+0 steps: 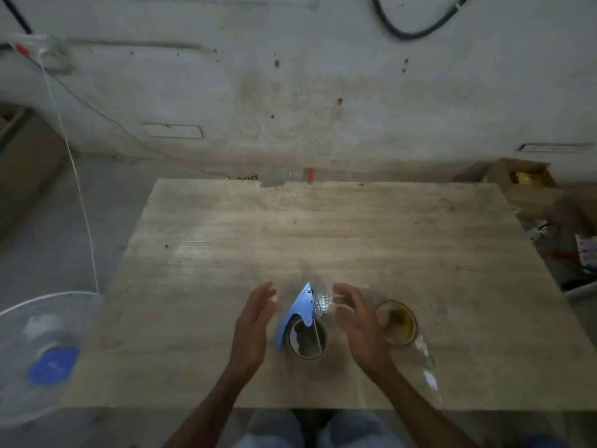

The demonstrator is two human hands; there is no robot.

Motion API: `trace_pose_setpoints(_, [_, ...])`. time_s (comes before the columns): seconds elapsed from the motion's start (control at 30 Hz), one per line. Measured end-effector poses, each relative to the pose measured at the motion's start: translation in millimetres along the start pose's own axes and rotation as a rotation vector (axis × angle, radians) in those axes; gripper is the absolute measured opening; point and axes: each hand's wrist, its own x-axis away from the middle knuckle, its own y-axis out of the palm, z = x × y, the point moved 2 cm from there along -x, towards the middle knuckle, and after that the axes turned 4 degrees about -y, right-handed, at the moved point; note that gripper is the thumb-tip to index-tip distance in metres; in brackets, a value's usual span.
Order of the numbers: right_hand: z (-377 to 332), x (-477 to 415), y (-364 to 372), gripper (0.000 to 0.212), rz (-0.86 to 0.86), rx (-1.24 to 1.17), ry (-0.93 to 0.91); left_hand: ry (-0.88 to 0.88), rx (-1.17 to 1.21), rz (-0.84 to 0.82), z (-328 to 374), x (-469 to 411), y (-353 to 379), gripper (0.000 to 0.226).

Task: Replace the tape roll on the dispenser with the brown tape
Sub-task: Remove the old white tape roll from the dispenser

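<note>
Knees: pale trousers (274,430) below the bench's near edge.
Bench (420,240): worn wood, things gathered near its near edge.
Left hand (255,321): grip wide, fingers straight, just beside the dispenser's left side, holding nothing.
Right hand (357,321): grip wide, fingers curled, between dispenser and brown tape.
Dispenser (302,310): blue, lying flat between both hands, a roll (307,339) still on it.
Brown tape (397,323): flat on the bench, right of the right hand.
Fan (42,354): white, off the near left corner.
</note>
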Motion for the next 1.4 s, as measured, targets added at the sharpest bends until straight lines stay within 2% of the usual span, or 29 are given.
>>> trace_pose_setpoints(0.07, [14.9,7.0,8.3,0.049,0.011,-0.010,-0.025,-0.016,0.063,0.031,-21.1,4.9,8.8,0.038])
trace_pose_setpoints(0.13, [39.4,14.7,19.7,0.061,-0.054,-0.061,-0.090,0.011,0.080,0.038,-45.9,8.3,19.5,0.043])
trace_pose_setpoints(0.2, [60.9,13.0,31.2,0.068,-0.081,-0.127,-0.079,0.009,0.124,0.049,-60.5,5.0,29.3,0.046])
trace_pose_setpoints(0.3, [90.1,15.2,42.3,0.074,-0.087,-0.070,-0.137,0.056,0.224,0.076,-81.2,6.8,39.9,0.056])
trace_pose_setpoints(0.37, [100.9,14.6,46.2,0.078,-0.087,0.032,-0.193,0.138,0.190,0.088,-88.7,9.9,45.0,0.057])
trace_pose_setpoints(0.57, [110.0,16.1,46.9,0.079,-0.148,0.086,-0.315,0.342,0.160,0.032,-92.8,13.4,47.7,0.047])
trace_pose_setpoints(0.7, [109.4,13.8,45.1,0.082,-0.160,0.122,-0.372,0.367,0.245,0.004,-94.6,8.4,50.2,0.039])
trace_pose_setpoints(0.8, [111.0,17.9,45.3,0.090,-0.150,0.153,-0.416,0.409,0.186,0.000,-95.0,14.6,52.0,0.044])
trace_pose_setpoints(0.97, [110.4,22.4,49.2,0.077,-0.107,0.215,-0.494,0.367,0.077,0.073,-106.2,12.6,45.8,0.055])
trace_pose_setpoints(1.1, [107.2,34.3,44.5,0.072,-0.082,0.173,-0.480,0.368,0.047,0.128,-107.9,16.1,46.2,0.039])
trace_pose_setpoints(1.17, [106.1,39.9,43.4,0.077,-0.053,0.135,-0.457,0.371,-0.031,0.149,-108.8,17.4,44.3,0.043])
trace_pose_setpoints(1.23, [106.3,44.1,42.6,0.076,-0.016,0.104,-0.440,0.365,-0.036,0.150,-110.1,14.0,42.2,0.043])
trace_pose_setpoints(1.33, [107.7,46.6,41.5,0.071,0.017,0.071,-0.462,0.323,-0.012,0.128,-116.5,-0.7,39.1,0.030])
trace_pose_setpoints(1.4, [108.1,44.0,40.7,0.067,0.018,0.058,-0.481,0.341,-0.082,0.110,-114.8,-2.1,39.8,0.024])
